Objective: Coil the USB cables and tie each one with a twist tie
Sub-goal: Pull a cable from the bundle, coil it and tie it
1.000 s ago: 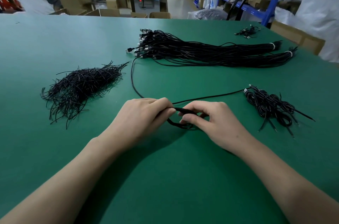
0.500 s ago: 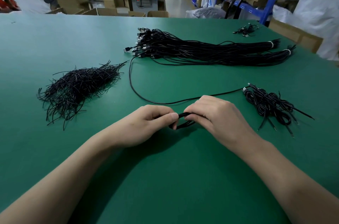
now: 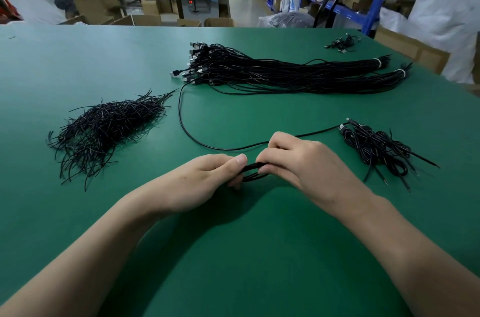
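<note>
1. The left hand (image 3: 205, 181) pinches the left end of a small flat coil (image 3: 253, 170) of black cable, thumb on top and fingers underneath.
2. The right hand (image 3: 304, 163) has its fingers curled round the coil's right end. The coil is held just above the table (image 3: 233, 251), stretched between the two hands.
3. The loose length of this USB cable (image 3: 181, 119) lies on the table beyond the hands. It curves away towards the far bundle, and a connector end lies to the right. The right hand hides where it joins the coil.
4. The step appears to be winding. To do it well, the left pinch should stay firm so the loops stay stacked. The right hand should draw in the slack in even turns of matching size, without twisting the cable or snagging the neighbouring cables.
5. The heap of twist ties (image 3: 109, 127) lies to the left, within the left hand's reach. Before one is fetched, the coil probably needs to pass to one hand alone.
6. The tied coils (image 3: 376, 147) lie to the right, and the bundle of uncoiled cables (image 3: 285, 72) lies at the back. Judging by that bundle, most of the work remains.
</note>
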The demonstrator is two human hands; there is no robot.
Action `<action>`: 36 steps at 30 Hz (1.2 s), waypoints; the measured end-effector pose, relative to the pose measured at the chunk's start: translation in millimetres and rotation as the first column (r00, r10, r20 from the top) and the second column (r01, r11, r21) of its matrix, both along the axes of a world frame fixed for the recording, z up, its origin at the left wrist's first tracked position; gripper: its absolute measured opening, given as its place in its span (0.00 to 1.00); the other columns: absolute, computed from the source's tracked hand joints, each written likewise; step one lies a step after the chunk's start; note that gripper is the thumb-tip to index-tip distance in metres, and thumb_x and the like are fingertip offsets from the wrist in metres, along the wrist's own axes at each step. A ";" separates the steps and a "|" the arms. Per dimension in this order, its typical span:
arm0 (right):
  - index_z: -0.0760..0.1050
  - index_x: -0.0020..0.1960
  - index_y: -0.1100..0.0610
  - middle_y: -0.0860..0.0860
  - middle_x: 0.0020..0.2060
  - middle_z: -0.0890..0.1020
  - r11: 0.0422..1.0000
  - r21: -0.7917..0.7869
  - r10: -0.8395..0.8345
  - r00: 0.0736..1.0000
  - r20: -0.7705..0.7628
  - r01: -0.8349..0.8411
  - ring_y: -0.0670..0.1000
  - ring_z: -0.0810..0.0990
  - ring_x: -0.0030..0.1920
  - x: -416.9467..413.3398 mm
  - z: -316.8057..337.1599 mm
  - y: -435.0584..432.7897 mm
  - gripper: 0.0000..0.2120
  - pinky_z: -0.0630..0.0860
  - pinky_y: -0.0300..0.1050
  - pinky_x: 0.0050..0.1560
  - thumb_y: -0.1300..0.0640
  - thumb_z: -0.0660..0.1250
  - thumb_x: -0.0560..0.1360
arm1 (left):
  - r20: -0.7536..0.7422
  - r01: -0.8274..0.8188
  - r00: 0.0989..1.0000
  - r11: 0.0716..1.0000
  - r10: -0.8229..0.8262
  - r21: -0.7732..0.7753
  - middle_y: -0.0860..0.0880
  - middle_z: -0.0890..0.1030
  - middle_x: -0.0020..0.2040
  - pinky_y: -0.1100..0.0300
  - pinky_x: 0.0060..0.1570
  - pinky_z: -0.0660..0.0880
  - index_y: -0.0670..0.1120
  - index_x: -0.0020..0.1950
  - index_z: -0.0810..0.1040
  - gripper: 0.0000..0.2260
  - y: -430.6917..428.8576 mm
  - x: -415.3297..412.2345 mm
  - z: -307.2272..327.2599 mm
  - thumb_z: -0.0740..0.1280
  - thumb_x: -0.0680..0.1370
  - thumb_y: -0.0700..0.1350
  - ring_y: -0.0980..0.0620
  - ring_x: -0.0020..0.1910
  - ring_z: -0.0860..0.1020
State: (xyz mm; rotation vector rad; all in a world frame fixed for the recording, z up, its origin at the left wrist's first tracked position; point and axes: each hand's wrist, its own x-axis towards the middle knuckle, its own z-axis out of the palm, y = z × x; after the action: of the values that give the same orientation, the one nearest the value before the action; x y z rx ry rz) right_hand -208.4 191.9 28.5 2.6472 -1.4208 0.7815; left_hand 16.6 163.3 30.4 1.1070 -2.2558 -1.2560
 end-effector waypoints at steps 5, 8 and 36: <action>0.82 0.49 0.58 0.54 0.40 0.74 1.000 -0.023 -0.010 0.999 -0.050 0.008 0.53 0.71 0.37 0.3 2.7 -0.8 0.08 0.72 0.47 0.39 0.53 0.69 0.79 | -0.030 0.030 0.999 0.994 -0.027 0.103 0.48 0.85 0.42 0.60 0.39 0.69 0.32 0.53 0.75 0.30 1.8 -3.4 1.7 0.53 0.81 0.60 0.56 0.34 0.73; 0.82 0.48 0.57 0.54 0.39 0.74 0.994 -0.104 -0.026 0.991 -0.130 0.013 0.54 0.73 0.39 1.9 4.7 0.0 0.13 0.72 0.50 0.39 0.49 0.64 0.81 | -0.069 0.029 0.997 0.987 -0.018 0.160 0.52 0.84 0.41 0.63 0.38 0.70 0.36 0.52 0.75 0.27 2.4 -3.8 -0.5 0.54 0.83 0.60 0.57 0.36 0.77; 0.84 0.55 0.56 0.62 0.52 0.85 0.784 0.498 -0.423 0.269 0.866 -0.370 0.55 0.84 0.53 34.5 -23.2 2.2 0.21 0.75 0.48 0.64 0.40 0.67 0.75 | -0.449 -0.349 0.866 0.910 0.222 -0.224 0.65 0.77 0.42 0.72 0.46 0.67 0.58 0.33 0.73 0.22 23.3 -49.5 -17.4 0.57 0.86 0.42 0.61 0.46 0.76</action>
State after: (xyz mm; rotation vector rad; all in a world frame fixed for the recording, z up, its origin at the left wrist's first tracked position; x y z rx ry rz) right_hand -173.9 194.1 5.3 2.3571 -2.2398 2.7796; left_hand -32.9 186.6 13.0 0.9170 -1.8018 -0.8874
